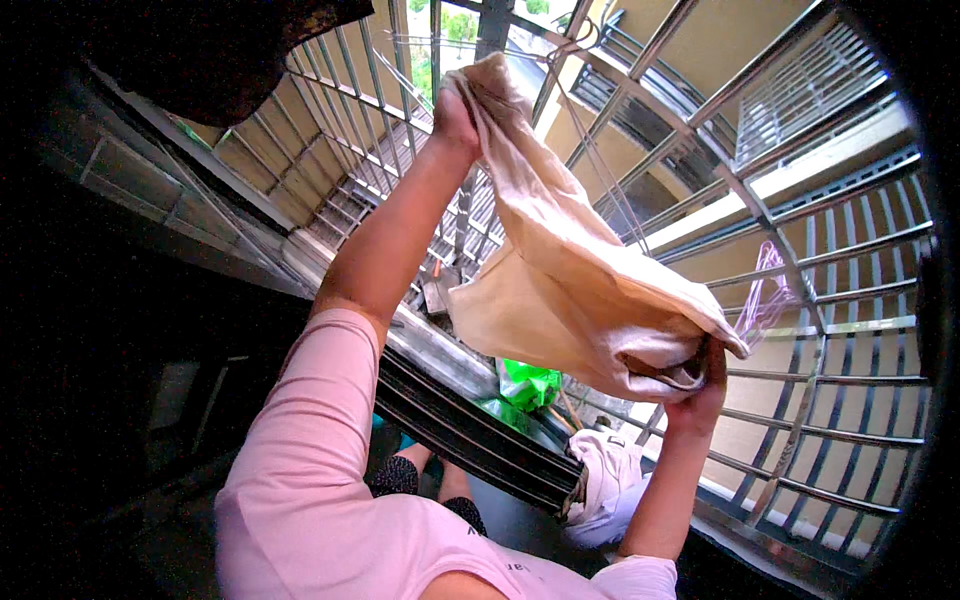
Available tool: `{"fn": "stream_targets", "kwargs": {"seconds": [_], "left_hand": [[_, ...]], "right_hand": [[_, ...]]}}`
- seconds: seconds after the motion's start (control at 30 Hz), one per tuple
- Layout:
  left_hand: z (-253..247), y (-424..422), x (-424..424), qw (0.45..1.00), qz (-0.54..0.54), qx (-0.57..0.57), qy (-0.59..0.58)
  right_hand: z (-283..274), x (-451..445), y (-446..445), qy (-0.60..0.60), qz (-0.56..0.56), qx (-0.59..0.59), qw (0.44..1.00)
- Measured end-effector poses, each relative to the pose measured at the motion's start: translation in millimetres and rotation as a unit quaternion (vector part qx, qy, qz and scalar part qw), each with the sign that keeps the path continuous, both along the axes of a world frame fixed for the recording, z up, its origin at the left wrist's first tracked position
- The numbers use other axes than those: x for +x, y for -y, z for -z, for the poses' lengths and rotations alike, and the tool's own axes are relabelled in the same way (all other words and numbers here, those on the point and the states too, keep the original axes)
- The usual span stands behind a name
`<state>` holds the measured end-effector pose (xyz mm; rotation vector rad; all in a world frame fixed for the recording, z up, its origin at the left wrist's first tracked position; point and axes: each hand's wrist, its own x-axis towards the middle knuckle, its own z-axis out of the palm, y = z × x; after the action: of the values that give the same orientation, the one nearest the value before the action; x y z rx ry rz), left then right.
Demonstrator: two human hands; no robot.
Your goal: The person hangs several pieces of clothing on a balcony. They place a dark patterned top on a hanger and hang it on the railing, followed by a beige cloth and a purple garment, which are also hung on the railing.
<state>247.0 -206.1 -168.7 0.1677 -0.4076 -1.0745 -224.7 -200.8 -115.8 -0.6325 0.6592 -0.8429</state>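
Observation:
A cream cloth garment [570, 277] is stretched out in the air between my two hands, in front of the metal window bars. My left hand [456, 124] grips its upper end near the top middle, with the cloth bunched at the fingers. My right hand [697, 397] holds the lower right end, where the cloth folds into an opening; some of its fingers are hidden by the fabric. Wire lines [592, 150] run from the bars behind the cloth. Below, pale clothes [604, 472] lie bunched beside the dark window track.
A metal bar cage [817, 330] surrounds the opening. Pinkish-purple string [766, 296] hangs at its right. A dark window track [480, 435] crosses before my body. A green and white plastic bag [531, 384] and a small trowel-like tool [437, 289] lie beyond the track.

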Motion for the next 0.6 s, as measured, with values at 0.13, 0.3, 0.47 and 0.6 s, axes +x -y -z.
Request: {"fn": "stream_targets", "kwargs": {"seconds": [0.13,0.3,0.47,0.6], "left_hand": [[-18.0,0.6,-3.3,0.999,-0.023,-0.033,-0.036],[12.8,-5.0,-4.6,0.996,-0.069,0.032,-0.043],[21.6,6.0,-30.7,0.993,-0.058,0.075,-0.064],[71.3,18.3,-11.0,0.989,-0.065,0.105,-0.083]], "right_hand": [[-5.9,-17.6,-6.0,-0.028,0.056,0.013,0.998],[5.6,-24.5,-3.8,-0.03,0.057,0.045,0.997],[30.9,-32.8,-9.6,-0.005,0.015,0.034,0.999],[48.3,-39.5,-15.5,-0.005,-0.008,0.034,0.999]]}}
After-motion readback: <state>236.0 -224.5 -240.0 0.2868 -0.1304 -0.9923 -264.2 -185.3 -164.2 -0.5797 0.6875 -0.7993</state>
